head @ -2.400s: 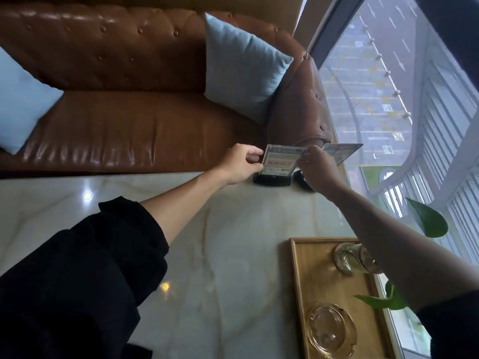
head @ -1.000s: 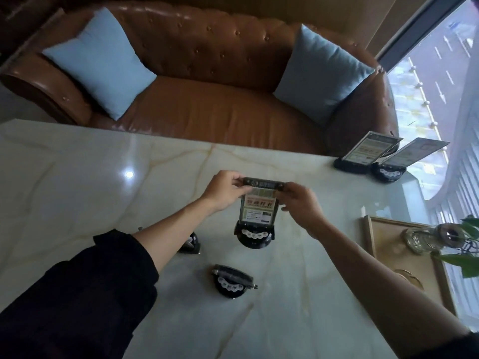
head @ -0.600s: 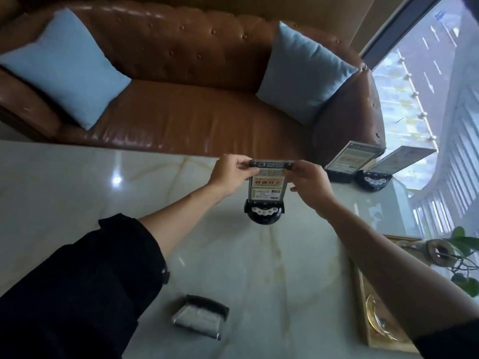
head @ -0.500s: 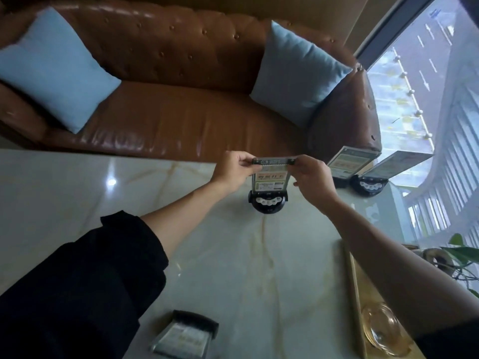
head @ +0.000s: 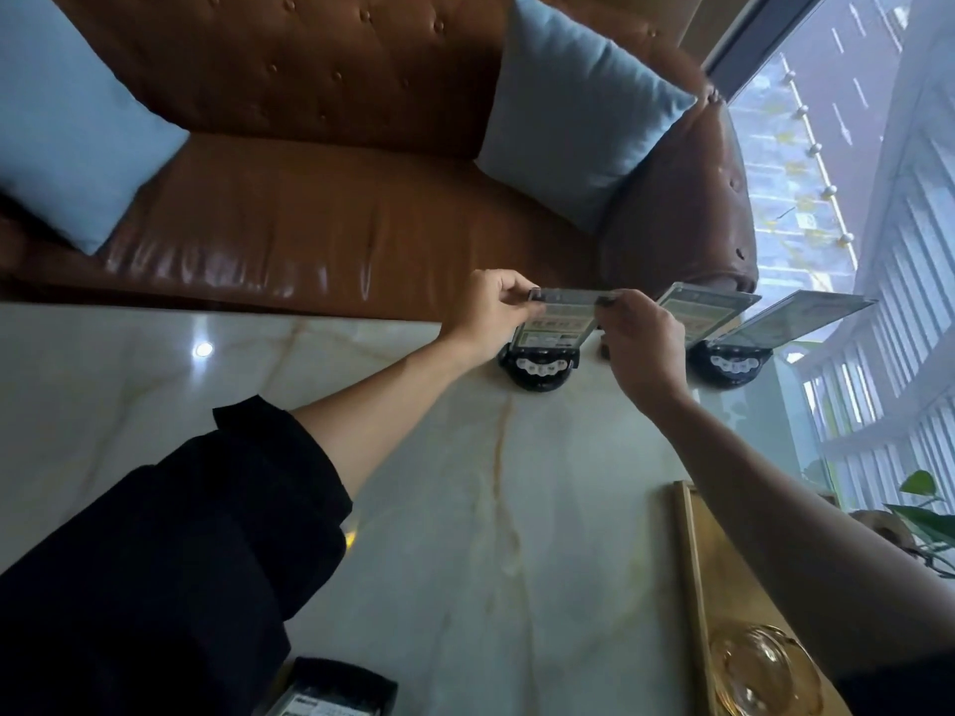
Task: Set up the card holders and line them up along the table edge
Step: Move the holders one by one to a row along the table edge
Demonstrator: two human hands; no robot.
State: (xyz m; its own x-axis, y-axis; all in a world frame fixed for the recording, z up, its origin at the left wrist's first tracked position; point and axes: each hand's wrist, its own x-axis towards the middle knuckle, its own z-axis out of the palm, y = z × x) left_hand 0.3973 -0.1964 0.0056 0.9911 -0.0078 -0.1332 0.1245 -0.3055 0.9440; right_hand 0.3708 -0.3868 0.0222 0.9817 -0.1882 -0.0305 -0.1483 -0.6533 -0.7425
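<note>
Since the frame half a second back, the card holder (head: 542, 348) has been carried further out across the counter (head: 491, 509) and now sits close to the far edge, next to the sofa (head: 310, 224), with its round black base on or just above the marble; I cannot tell whether it is fully set down. It has come into line with the two holders already standing there: the middle holder (head: 697, 310), partly hidden behind the right hand, and the end holder (head: 739, 354) by the window. One more holder (head: 336, 695) lies flat at the near edge of the counter, not yet stood up.

The holder looks light, with a stiff clear panel carrying a printed card and a heavier, low base that should keep it upright. The panel is probably smooth and a little slippery, and would likely flex or lean if pushed hard at the top, so taking it by the two upper corners, as here, steers it well; a nudge at the base would be steadier for the last small shift.

The left hand (head: 486, 312) has its grip closed on the panel's top left corner, fingers curled over the edge and thumb toward the person. The right hand (head: 641, 338) pinches the top right corner the same way. Both arms are stretched well forward, forearms converging on the holder, the left sleeve (head: 181, 534) pushed up to the elbow, wrists roughly level.

A wooden tray (head: 692, 560) with a glass dish (head: 765, 674) sits near the right arm.
</note>
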